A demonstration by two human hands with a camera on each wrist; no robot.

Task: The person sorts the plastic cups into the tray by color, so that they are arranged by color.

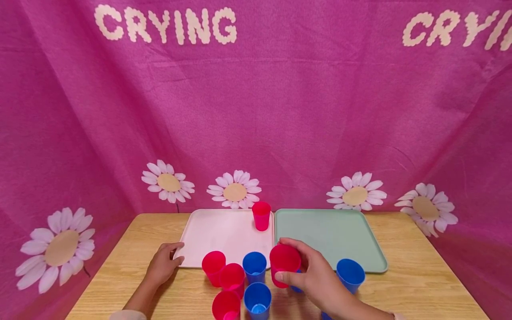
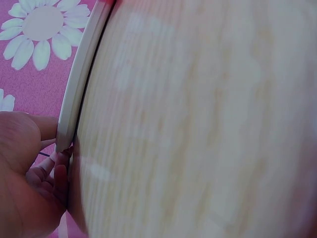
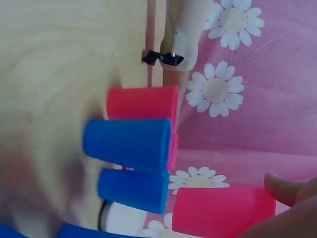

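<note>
Red cup (image 1: 285,265) gripped by right hand (image 1: 316,280) — left hand (image 1: 162,266) pinches pink tray (image 1: 224,233) corner.

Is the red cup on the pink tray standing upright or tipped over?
Upright: the red cup stands on the pink tray, mouth up, near its far right corner.
</note>
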